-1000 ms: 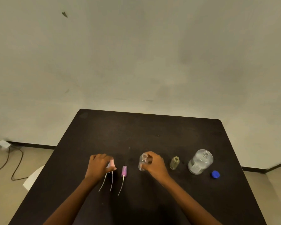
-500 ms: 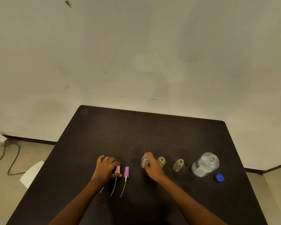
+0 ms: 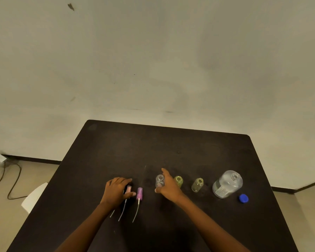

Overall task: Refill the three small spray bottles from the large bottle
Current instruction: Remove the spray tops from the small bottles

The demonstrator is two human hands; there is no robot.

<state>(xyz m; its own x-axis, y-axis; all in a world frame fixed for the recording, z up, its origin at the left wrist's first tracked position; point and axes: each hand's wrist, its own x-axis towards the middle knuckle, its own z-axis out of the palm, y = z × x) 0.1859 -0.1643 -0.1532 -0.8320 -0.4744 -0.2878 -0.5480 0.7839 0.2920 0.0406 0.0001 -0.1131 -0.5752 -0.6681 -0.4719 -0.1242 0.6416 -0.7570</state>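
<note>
Fingers [image 3: 163, 171] of the right hand [image 3: 168, 187] are lying straight against the right side of the clear small bottle [image 3: 159, 180], with the thumb near its base. They are not curling round it, so the hand is reading as open, probably steadying the bottle.

On the tabletop [image 3: 171, 146] everything is sitting in one row along the near half, parallel to the near edge, likely laid out for pouring in turn.

Toward the right edge the large bottle [image 3: 227, 184] is standing upright, long axis vertical, uncapped mouth pointing up, ready to pour from.

Between it and the right hand two yellowish small bottles [image 3: 197, 185] [image 3: 178, 180] are standing apart, upright, with mouths open upward, as is the clear one.

Left of the bottles the purple pump [image 3: 139, 193] and pink pump [image 3: 129, 189] are lying flat, set aside so the necks are staying open. Their heads are pointing toward the far edge and their dip tubes are trailing toward the near edge.

Over them the left hand [image 3: 116, 190] is resting with its thumb across the pink pump; I cannot tell whether it is pinching it. A third tube [image 3: 112, 214] is showing from under this hand.

Just beside the large bottle, toward the near right corner, the blue cap [image 3: 243, 198] is lying.
</note>
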